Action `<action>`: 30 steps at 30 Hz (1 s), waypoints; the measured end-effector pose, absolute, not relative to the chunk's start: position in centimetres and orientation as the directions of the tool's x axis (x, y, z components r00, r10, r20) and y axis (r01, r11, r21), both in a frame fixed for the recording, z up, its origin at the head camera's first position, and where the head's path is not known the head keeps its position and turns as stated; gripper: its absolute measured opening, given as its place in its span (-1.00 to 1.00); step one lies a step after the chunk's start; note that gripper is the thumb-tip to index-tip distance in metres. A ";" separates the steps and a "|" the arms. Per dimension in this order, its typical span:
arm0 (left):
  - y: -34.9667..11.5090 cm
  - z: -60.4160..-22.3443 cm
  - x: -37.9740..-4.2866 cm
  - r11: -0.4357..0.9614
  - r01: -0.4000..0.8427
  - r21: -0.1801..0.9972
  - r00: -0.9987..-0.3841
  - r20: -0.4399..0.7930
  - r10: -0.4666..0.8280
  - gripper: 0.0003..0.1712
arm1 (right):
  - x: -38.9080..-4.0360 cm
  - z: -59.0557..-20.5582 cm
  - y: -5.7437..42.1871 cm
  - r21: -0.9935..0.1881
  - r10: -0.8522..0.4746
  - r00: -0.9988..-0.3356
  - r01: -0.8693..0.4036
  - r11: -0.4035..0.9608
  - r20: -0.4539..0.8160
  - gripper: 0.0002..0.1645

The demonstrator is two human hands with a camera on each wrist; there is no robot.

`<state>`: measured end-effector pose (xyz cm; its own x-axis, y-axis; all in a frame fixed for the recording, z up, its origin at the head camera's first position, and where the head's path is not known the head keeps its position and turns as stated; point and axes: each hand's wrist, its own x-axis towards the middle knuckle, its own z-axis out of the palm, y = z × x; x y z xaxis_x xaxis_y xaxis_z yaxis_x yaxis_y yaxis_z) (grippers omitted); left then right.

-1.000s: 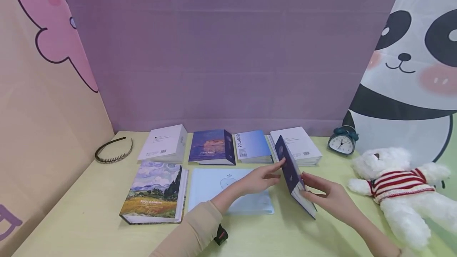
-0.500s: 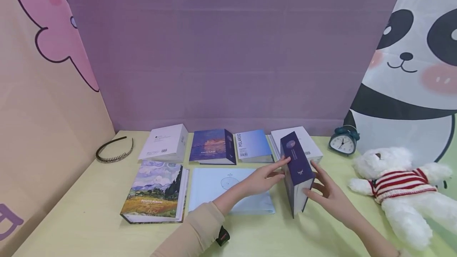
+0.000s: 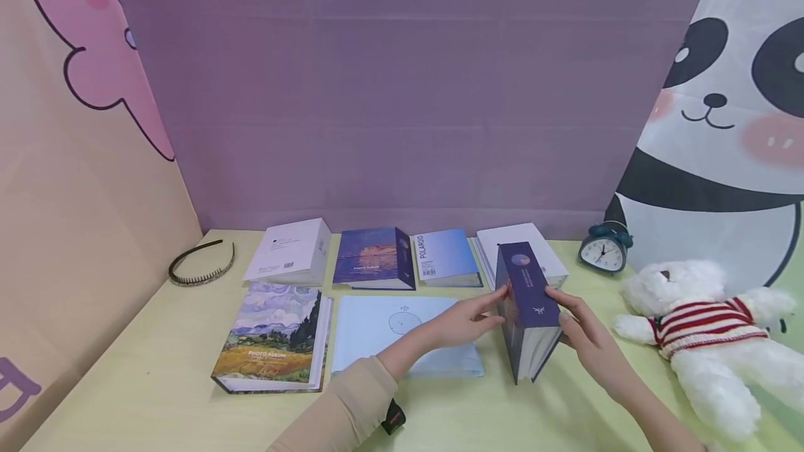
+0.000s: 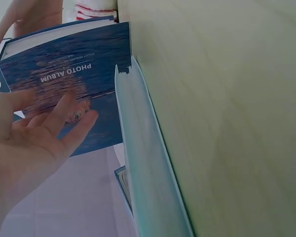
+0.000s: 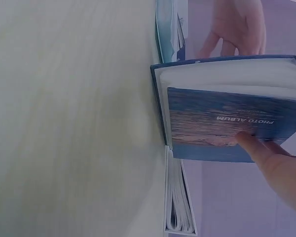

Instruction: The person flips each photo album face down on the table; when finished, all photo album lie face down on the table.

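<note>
A thick dark blue photo album (image 3: 527, 319) stands on edge at the right of the table, its spine up and a sunset seascape on its covers. My left hand (image 3: 461, 319) touches its left cover with spread fingertips; the left wrist view shows those fingers (image 4: 81, 126) over the picture. On the opposite side my right hand (image 3: 590, 347) rests its fingers near the spine and on the right cover. In the right wrist view one fingertip (image 5: 244, 138) lies on that cover below the title. Pages show at the album's near end.
A pale blue folder (image 3: 370, 347) lies left of the album, beside a landscape photo album (image 3: 270, 340). Behind are a white album (image 3: 534, 246), a blue Polaroid album (image 3: 442, 253) and others. A headband (image 3: 201, 274), an alarm clock (image 3: 601, 253) and a teddy bear (image 3: 703, 333) flank them.
The album has turned from a slanted position to standing on edge with its spine up. My right hand has shifted from its page side to the right cover; the left stays at the left cover.
</note>
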<state>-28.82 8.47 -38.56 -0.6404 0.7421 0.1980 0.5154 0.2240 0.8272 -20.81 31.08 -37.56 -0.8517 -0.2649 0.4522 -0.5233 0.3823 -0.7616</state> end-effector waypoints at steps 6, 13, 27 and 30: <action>8.5 -39.0 -29.0 0.274 0.560 0.782 -0.578 0.131 0.806 -0.39 | -20.8 -37.5 31.1 -0.787 -0.175 -0.896 -0.443 0.429 0.409 -0.54; 8.8 -39.4 -29.2 0.340 0.573 0.746 -0.532 0.023 0.846 -0.43 | -21.0 -37.5 31.3 -0.810 -0.047 -0.931 -0.339 0.478 0.362 -0.57; 9.1 -39.4 -28.9 0.387 0.608 0.693 -0.521 -0.020 0.854 -0.51 | -21.6 -36.5 34.3 -0.744 0.118 -0.981 -0.038 0.667 0.156 -0.25; 9.1 -39.5 -28.8 0.394 0.611 0.686 -0.511 -0.037 0.859 -0.53 | -21.9 -36.4 35.4 -0.671 0.084 -0.994 0.014 0.742 0.072 -0.11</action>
